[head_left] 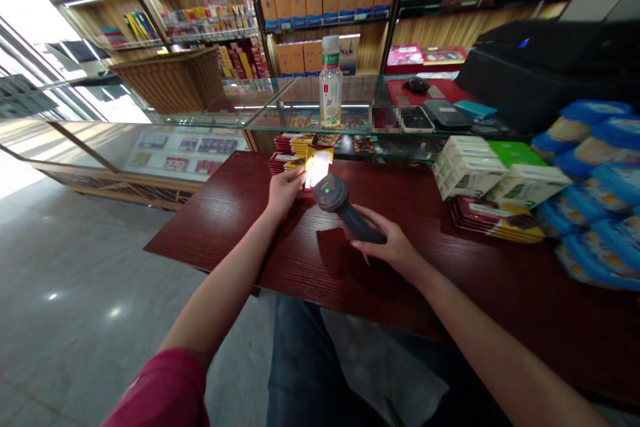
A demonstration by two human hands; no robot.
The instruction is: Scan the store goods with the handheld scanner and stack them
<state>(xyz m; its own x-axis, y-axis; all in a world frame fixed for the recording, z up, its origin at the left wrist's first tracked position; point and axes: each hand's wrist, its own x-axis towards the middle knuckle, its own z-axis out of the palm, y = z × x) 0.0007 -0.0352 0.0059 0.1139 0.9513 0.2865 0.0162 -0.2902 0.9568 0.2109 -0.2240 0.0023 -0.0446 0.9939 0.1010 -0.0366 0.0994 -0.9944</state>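
My right hand (385,240) is wrapped round the handle of a dark grey barcode scanner (357,217), which has a small green light on its head. Bright light from the scanner falls on a flat yellow and dark red packet (320,159). That packet is tilted up in my left hand (285,192), its fingers closed at the packet's left edge. Just behind it are stacked similar red and yellow packets (287,147). Glare washes out much of the packet's face, and the scanner's head covers its lower right part.
Around me is a dark red wooden table (240,213). To the right stand pale green boxes (470,167), more flat packets (493,217) and blue-lidded tubs (600,193). A drink bottle (331,90) rests on the glass counter (280,110) ahead, near a phone (417,119). A wicker basket (170,80) sits further left.
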